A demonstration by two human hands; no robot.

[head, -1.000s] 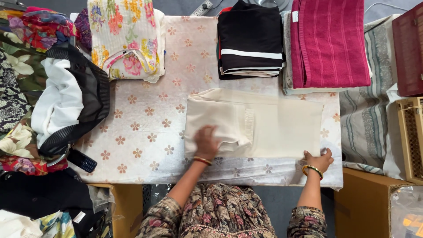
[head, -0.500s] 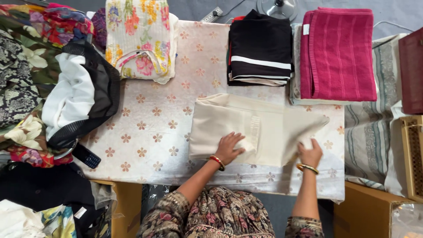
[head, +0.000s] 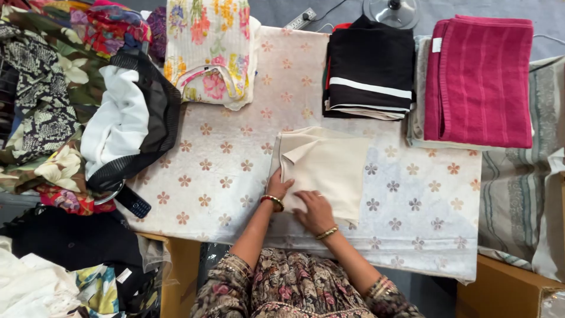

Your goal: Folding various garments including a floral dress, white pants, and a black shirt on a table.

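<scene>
A cream cloth (head: 326, 168) lies folded into a compact rectangle on the flower-patterned table cover (head: 235, 159). My left hand (head: 278, 187) rests flat on its near left corner, wrist ringed by a red and gold bangle. My right hand (head: 315, 211) presses palm-down on the near edge of the cloth, just right of the left hand. Neither hand grips anything; the fingers lie spread on the fabric.
A floral garment (head: 209, 50) and a black striped folded stack (head: 369, 68) sit at the far edge, a magenta towel (head: 482, 79) at the far right. Mixed clothes (head: 70, 112) crowd the left. A dark phone (head: 133, 202) lies near the left front corner.
The cream cloth has been folded from the right over to the left and is now half as wide. My right hand moved left with it and now sits beside my left hand.
</scene>
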